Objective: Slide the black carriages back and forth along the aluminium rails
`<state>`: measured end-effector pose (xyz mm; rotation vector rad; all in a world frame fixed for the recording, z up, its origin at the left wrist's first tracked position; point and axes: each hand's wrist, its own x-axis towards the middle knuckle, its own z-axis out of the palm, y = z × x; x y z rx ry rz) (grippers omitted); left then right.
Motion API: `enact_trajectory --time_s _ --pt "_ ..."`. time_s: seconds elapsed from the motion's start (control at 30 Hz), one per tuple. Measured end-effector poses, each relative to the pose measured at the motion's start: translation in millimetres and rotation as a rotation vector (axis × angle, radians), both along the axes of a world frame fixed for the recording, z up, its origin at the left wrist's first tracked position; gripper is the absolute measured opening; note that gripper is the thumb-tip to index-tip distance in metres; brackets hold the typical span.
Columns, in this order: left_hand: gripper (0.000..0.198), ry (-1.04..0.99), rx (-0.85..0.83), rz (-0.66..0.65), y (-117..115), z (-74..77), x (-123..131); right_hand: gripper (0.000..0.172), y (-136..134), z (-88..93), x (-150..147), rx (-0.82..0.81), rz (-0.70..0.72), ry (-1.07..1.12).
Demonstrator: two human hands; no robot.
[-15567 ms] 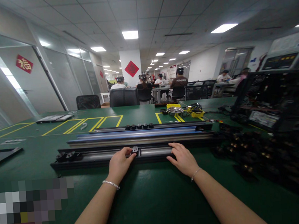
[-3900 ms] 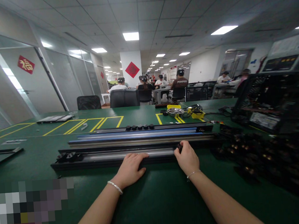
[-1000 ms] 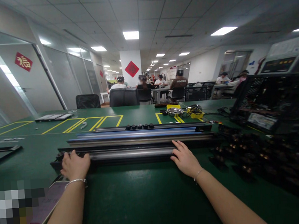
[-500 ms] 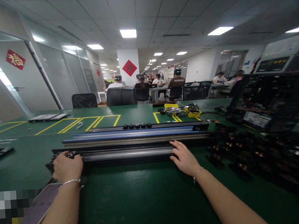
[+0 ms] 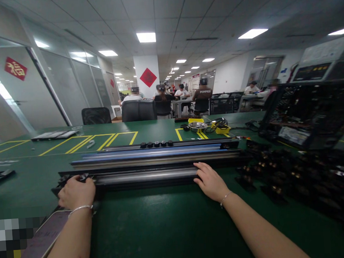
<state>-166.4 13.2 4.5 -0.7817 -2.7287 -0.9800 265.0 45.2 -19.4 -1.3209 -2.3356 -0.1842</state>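
Observation:
Several long metal rails lie side by side across the green table. The nearest rail (image 5: 146, 176) is dark with a silvery middle strip. My left hand (image 5: 76, 192) sits curled at its left end, fingers bent over the edge beside small black slider pieces (image 5: 81, 177); what the fingers pinch is hidden. My right hand (image 5: 210, 180) lies flat with fingers stretched out on the same rail, right of its middle. Behind it lie blue and silver rails (image 5: 156, 155). The farthest rail carries a row of black sliders (image 5: 157, 144).
A heap of small black parts (image 5: 293, 175) spreads at the right, below a dark crate and machine (image 5: 312, 115). A metal bowl (image 5: 199, 126) and yellow boxes sit farther back. A phone (image 5: 41, 242) lies by my left forearm. People sit at distant tables.
My left hand has moved from the middle of the nearest rail to its left end and stays curled there. My right hand holds its place, fingers flat. The view has shifted slightly left.

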Motion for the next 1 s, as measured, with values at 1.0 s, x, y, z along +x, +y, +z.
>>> enact_trajectory --time_s 1.0 --pt "0.051 -0.027 0.033 -0.058 1.4 1.4 8.8 0.021 0.6 0.8 -2.5 0.023 -0.018 0.011"
